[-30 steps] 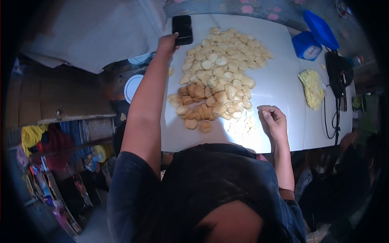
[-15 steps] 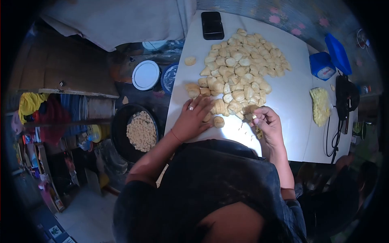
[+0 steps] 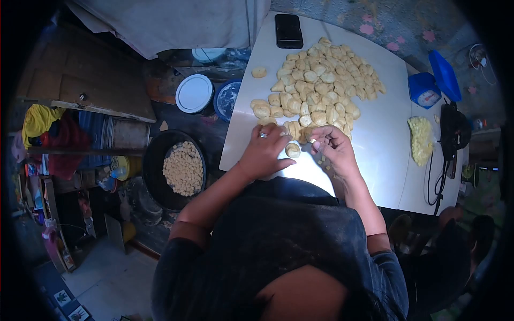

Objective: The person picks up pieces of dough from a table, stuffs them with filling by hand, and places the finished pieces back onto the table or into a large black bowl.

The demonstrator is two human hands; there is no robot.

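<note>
My left hand [image 3: 263, 152], with a ring on one finger, curls its thumb and fingers around a round piece of dough [image 3: 293, 150] near the table's front edge. Opposite it, my right hand [image 3: 336, 148] pinches a small pale yellow cube [image 3: 313, 140] between thumb and fingertips, just right of that piece. Several small yellow cubes [image 3: 321, 160] lie on the table below my right hand, partly in its shadow. Beyond both hands spreads a large heap of dough pieces [image 3: 321, 80]. What the cube is made of cannot be made out.
A black phone-like case [image 3: 289, 31] lies at the table's far edge. On the right are a blue scale [image 3: 425, 88], a bag of yellow bits [image 3: 421, 140] and a black cable [image 3: 443, 176]. A black basin of pale chunks [image 3: 152, 176] and lidded buckets [image 3: 194, 93] stand left of the table.
My left thumb and fingers have come around the near dough piece. My right hand has moved left and away from me, bringing the small cube close to that piece. The view has shifted slightly.
</note>
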